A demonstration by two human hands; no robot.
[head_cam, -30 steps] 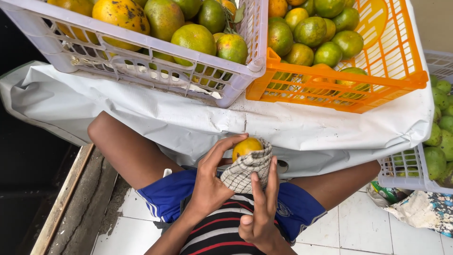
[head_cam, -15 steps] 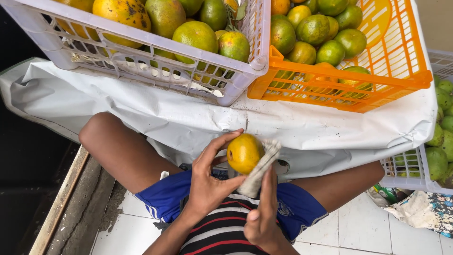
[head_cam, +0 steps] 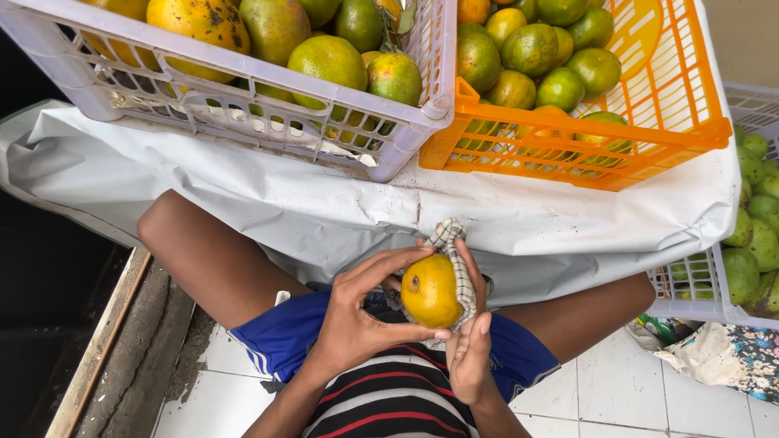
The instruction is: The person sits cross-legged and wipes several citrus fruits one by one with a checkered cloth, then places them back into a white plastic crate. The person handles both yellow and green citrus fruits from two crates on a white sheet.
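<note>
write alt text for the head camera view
A seated person's left hand holds a yellow-orange citrus fruit while the right hand presses a checked cloth around it. Above are a white crate and an orange crate of fruit.

We see a tabletop under white sheeting (head_cam: 527, 219), carrying a white crate (head_cam: 243, 113) touching an orange crate (head_cam: 665, 122).

Two crates of fruit sit side by side on a sheet (head_cam: 243, 195). A third crate (head_cam: 706, 284) stands lower, right
</note>
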